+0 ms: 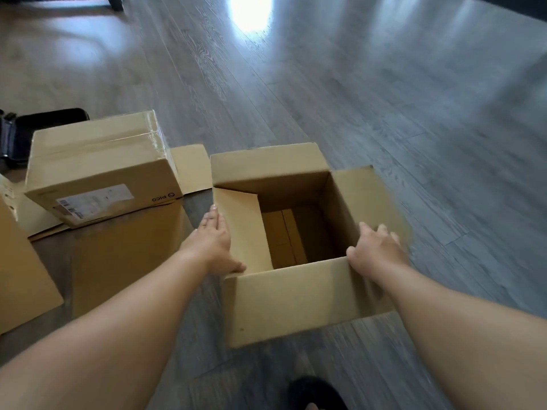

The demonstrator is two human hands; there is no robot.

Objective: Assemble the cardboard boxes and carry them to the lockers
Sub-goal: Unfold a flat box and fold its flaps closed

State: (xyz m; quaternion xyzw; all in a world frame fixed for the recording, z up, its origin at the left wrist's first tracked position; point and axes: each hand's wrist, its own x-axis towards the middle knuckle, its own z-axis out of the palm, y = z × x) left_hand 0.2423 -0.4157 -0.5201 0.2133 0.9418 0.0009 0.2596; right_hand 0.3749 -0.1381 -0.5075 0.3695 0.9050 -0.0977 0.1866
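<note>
An open-topped cardboard box (296, 300) stands upright on the grey wood floor, its four top flaps spread. My left hand (214, 242) lies flat with straight fingers against the box's left side, beside the left flap. My right hand (376, 250) is on the right side at the near right corner, thumb at the rim, fingers spread over the right flap; it is motion-blurred. The inside of the box is empty.
A taped, closed box (100, 170) with a label sits to the left on flattened cardboard sheets (124, 261). Another flat sheet (20, 276) lies at the far left. A black bag (17, 134) is behind them. My dark shoe (316, 392) is at the bottom.
</note>
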